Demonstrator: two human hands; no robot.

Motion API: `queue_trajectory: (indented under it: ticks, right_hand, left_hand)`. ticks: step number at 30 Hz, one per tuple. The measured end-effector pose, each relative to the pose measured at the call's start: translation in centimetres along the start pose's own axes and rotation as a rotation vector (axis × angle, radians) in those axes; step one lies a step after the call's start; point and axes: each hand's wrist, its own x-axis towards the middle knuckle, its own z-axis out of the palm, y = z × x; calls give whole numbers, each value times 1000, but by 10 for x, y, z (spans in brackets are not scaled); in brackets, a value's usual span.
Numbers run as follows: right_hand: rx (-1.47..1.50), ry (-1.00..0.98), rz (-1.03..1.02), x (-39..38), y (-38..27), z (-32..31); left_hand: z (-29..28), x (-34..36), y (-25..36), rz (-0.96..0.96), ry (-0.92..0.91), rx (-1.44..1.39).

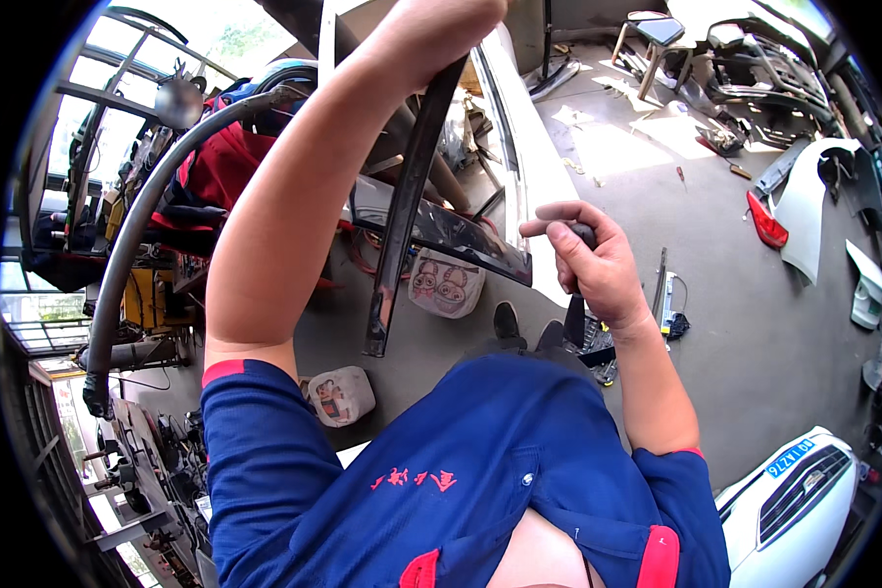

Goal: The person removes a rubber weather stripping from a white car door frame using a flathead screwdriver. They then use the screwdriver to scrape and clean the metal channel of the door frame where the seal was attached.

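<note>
My left hand (451,18) is raised at the top edge, its fingers cut off by the frame. A long black strip (405,211) slants down from just beneath it; whether the hand grips the strip is hidden. My right hand (595,263) is closed around the dark handle of a flat-bladed tool (576,316), the blade pointing down toward me. Its index finger stretches out toward the white car-body frame (527,118). Behind the strip lies a glossy dark panel (461,238), with its end close to my right fingers.
Two pale printed stools (446,284) (341,396) stand below the panel. A thick grey hose (127,235) arches at left. Metal parts (668,294) lie on the floor right of my feet. Further right are a white fender (815,211), a red tail light (766,221) and a white car front (789,510).
</note>
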Motion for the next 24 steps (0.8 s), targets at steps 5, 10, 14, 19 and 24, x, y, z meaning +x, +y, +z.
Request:
queue_trajectory:
  ticks: [5, 10, 14, 19, 24]
  right_hand:
    - [-21, 33, -88, -31, -19, -20]
    - [-10, 112, -97, -77, -17, -46]
    - [-9, 238, -85, -114, -18, -58]
    - [-1, 377, -102, -143, -19, -60]
    - [-62, 512, -152, -160, -10, -49]
  left_hand:
    - [71, 22, -6, -5, 3, -175]
    - [147, 23, 12, 40, -50, -263]
    - [206, 24, 34, 49, -186, -358]
    - [266, 16, 63, 88, -298, -372]
    - [299, -4, 78, 103, -378, -509]
